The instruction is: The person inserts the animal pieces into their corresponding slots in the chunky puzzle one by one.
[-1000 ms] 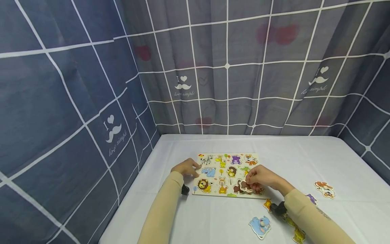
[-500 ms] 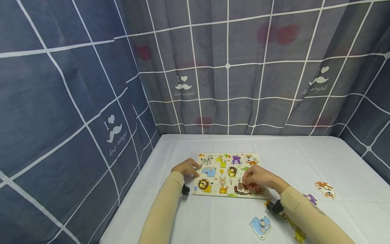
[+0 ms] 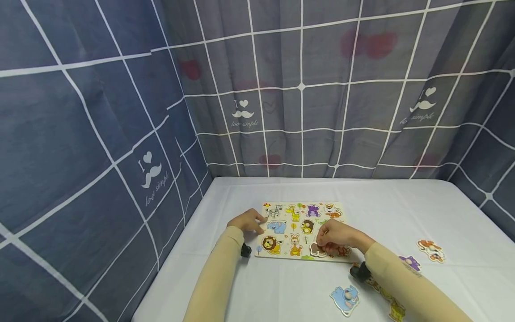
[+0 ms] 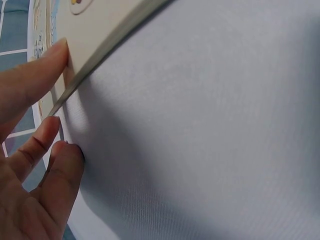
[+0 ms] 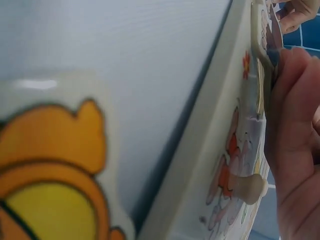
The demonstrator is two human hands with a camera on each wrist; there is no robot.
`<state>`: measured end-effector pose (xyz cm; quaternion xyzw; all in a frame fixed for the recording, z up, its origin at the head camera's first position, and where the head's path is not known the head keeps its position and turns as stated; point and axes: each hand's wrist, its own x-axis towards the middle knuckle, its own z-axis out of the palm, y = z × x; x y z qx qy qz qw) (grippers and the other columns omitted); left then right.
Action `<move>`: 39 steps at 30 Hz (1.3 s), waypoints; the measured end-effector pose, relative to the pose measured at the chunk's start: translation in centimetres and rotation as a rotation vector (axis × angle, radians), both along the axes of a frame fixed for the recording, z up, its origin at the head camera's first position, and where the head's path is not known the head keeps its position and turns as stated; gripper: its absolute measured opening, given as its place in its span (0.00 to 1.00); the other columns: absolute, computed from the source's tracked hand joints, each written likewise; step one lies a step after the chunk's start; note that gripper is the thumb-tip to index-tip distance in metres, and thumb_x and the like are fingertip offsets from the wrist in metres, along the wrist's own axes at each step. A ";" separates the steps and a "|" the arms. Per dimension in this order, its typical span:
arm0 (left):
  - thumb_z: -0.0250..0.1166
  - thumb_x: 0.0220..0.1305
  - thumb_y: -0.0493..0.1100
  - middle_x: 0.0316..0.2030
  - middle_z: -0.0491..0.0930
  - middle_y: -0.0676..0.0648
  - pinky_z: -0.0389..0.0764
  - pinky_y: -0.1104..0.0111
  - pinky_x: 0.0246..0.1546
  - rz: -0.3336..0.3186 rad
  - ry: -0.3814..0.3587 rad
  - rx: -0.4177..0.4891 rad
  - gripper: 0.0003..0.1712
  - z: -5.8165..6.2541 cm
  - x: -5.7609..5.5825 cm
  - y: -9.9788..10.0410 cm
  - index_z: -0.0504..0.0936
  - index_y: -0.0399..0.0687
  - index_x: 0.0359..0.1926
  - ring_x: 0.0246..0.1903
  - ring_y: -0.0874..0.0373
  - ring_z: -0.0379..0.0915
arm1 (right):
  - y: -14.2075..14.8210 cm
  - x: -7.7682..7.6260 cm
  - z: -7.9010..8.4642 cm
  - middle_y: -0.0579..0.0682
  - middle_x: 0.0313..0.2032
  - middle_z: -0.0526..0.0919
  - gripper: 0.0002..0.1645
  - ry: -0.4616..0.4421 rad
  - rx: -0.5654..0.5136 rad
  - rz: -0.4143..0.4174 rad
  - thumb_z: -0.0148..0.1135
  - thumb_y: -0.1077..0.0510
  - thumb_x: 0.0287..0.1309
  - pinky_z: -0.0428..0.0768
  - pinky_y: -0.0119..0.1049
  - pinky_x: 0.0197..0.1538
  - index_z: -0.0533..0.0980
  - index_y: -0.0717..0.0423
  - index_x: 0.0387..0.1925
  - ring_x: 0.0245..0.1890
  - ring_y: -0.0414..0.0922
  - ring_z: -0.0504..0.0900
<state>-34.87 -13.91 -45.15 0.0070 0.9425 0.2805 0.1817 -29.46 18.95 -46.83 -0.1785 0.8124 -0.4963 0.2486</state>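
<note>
Right hand [image 3: 338, 235] pinched narrow: thumb and fingers hold a brown animal puzzle piece [image 3: 316, 252] near the close edge of the animal puzzle board [image 3: 283, 250]. Piece lies directly at the fingertips, on the left and near side of that hand, over the row closest to the person. Kangaroo [image 3: 295, 244] just left of it; hedgehog [image 3: 307, 226] farther back; red-orange animal piece [image 3: 344, 251] to the right, its wooden knob [image 5: 252, 189] plain in the right wrist view.

Key relation, as judged: the held outline against whatever slot is beneath. Fingers hide most of both; cannot tell whether it sits flush, nor read its long axis.

Left hand [image 3: 246, 221] well apart, at the board's left edge, holding no piece. Fingers spread and loose, thumb laid on the board's face. Right hand is clearly the nearer one.
</note>
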 end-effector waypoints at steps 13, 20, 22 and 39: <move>0.79 0.51 0.42 0.63 0.75 0.43 0.69 0.50 0.68 -0.016 0.009 -0.020 0.30 0.2 -0.1 0.0 0.84 0.55 0.57 0.58 0.47 0.71 | -0.3 -0.4 -0.1 0.49 0.20 0.82 0.05 -0.002 -0.003 0.026 0.63 0.67 0.57 0.79 0.27 0.24 0.81 0.68 0.29 0.18 0.38 0.77; 0.79 0.50 0.43 0.63 0.74 0.44 0.68 0.51 0.68 -0.005 -0.009 -0.022 0.30 0.2 -0.1 0.0 0.84 0.56 0.57 0.57 0.49 0.70 | -0.3 -0.3 -0.3 0.49 0.19 0.81 0.05 -0.003 0.006 0.044 0.62 0.68 0.57 0.78 0.27 0.23 0.81 0.68 0.29 0.17 0.37 0.77; 0.79 0.51 0.43 0.63 0.74 0.44 0.68 0.50 0.68 -0.005 -0.008 -0.024 0.30 0.3 0.0 0.1 0.84 0.56 0.57 0.58 0.49 0.70 | -0.4 -0.3 -0.3 0.49 0.19 0.82 0.05 0.006 0.003 0.049 0.62 0.68 0.57 0.78 0.27 0.23 0.81 0.68 0.29 0.17 0.37 0.76; 0.78 0.52 0.43 0.64 0.72 0.44 0.67 0.50 0.69 -0.013 -0.013 -0.030 0.30 0.3 -0.1 0.0 0.83 0.56 0.58 0.64 0.46 0.67 | -1.0 -0.1 0.1 0.50 0.20 0.83 0.05 0.064 0.085 0.035 0.63 0.68 0.58 0.79 0.29 0.25 0.82 0.66 0.29 0.18 0.38 0.77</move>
